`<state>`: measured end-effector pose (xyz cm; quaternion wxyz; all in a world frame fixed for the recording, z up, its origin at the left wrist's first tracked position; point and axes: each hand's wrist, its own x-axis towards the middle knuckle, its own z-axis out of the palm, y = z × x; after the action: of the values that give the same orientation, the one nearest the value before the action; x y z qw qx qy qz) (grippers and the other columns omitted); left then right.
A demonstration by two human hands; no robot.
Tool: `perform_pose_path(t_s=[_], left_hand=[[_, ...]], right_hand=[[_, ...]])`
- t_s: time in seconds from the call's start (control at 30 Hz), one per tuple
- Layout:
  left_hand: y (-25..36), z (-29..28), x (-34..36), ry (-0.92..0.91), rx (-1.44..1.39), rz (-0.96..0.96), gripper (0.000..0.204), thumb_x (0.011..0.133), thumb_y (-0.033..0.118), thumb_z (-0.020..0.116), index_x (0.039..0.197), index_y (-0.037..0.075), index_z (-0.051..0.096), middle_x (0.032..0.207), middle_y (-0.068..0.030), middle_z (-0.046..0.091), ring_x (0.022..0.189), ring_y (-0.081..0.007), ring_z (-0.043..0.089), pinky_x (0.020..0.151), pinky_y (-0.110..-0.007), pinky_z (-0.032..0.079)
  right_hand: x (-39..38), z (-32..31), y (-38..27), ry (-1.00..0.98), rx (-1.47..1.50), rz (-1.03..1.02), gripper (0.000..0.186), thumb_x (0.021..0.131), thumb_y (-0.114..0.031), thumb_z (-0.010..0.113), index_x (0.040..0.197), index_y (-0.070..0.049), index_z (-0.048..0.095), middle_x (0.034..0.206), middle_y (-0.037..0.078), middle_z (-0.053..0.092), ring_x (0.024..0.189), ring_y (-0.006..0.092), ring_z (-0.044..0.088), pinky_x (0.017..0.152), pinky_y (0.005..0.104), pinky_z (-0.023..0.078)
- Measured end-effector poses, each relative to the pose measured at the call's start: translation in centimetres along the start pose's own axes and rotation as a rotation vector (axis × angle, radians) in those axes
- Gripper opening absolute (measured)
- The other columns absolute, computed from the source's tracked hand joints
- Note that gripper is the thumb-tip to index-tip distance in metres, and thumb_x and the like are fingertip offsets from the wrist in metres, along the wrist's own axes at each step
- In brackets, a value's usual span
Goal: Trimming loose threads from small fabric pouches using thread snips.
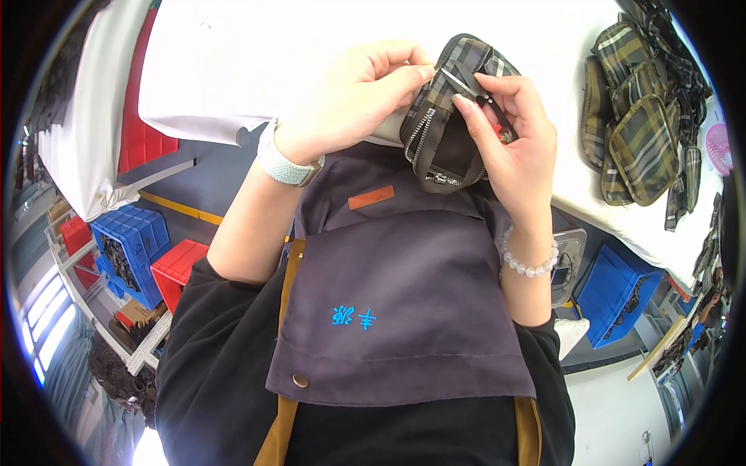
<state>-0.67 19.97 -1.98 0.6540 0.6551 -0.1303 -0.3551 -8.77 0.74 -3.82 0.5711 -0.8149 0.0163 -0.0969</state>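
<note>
A plaid pouch (468,53) in dark green, black and tan rests near the table's front edge, close against my body. Its zipper (423,133) is undone and the dark inside shows. In my right hand (519,128) is a pair of thread snips (495,115) with dark handles and a bit of red. Their bright pointed blades lie over the pouch's upper part and aim toward my left fingertips. My left hand (350,97) pinches thumb to forefinger at the pouch's left edge; whatever lies in that pinch is too small to make out.
More plaid pouches (641,147) are piled on the white-covered table (256,62) at the right, beside a pink round object (719,147). Blue crates (618,295) stand below on both sides. A red bin (180,268) sits at the lower left.
</note>
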Motion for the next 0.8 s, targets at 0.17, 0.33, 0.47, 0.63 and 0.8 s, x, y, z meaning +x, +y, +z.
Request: perform_pose_path(t_s=[0.17,0.33,0.47,0.63,0.8], left_hand=[[-0.1,0.0,0.0,-0.017,-0.004,0.01,0.019,0.102,0.017,0.053,0.092,0.004,0.063,0.075,0.0078,0.053,0.07,-0.0001,0.045,0.064,-0.02,0.04],[-0.7,0.1,0.2,-0.025,0.041,0.068,0.019,0.106,0.019,0.05,0.097,0.008,0.062,0.065,0.0124,0.037,0.056,0.0026,0.028,0.048,-0.017,0.021],[-0.8,0.1,0.1,-0.036,0.033,0.083,0.019,0.107,0.019,0.05,0.097,0.008,0.062,0.067,0.0118,0.038,0.059,0.0026,0.029,0.05,-0.017,0.022],[-0.5,0.1,0.0,-0.056,-0.008,0.068,0.018,0.107,0.019,0.05,0.098,0.009,0.062,0.069,0.0122,0.038,0.06,0.0026,0.029,0.051,-0.017,0.022],[-0.5,0.0,0.0,-0.095,0.006,0.085,0.018,0.107,0.021,0.05,0.101,0.009,0.063,0.074,0.012,0.041,0.063,0.0031,0.03,0.053,-0.016,0.022]], right_hand=[[-0.1,0.3,0.0,-0.011,-0.011,0.024,0.025,0.089,-0.008,0.076,0.108,0.0,0.061,0.082,0.004,0.069,0.071,0.0054,0.06,0.065,0.0209,0.048],[-0.1,1.0,0.9,0.142,0.192,-0.018,0.029,0.095,-0.009,0.07,0.116,0.001,0.053,0.095,0.006,0.071,0.076,0.0093,0.064,0.068,0.0221,0.051],[-0.1,-0.4,0.6,0.127,0.474,0.097,0.026,0.095,-0.005,0.07,0.115,0.0,0.054,0.092,0.003,0.068,0.073,0.0001,0.056,0.064,0.0148,0.044],[-0.6,-0.1,0.3,0.026,0.151,0.001,0.022,0.087,-0.001,0.076,0.103,0.001,0.06,0.085,0.001,0.069,0.073,0.0009,0.057,0.066,0.0155,0.045],[-0.5,0.1,0.1,0.025,0.133,-0.008,0.02,0.089,-0.001,0.075,0.103,0.002,0.061,0.087,0.003,0.071,0.078,0.0032,0.063,0.069,0.0181,0.049]])
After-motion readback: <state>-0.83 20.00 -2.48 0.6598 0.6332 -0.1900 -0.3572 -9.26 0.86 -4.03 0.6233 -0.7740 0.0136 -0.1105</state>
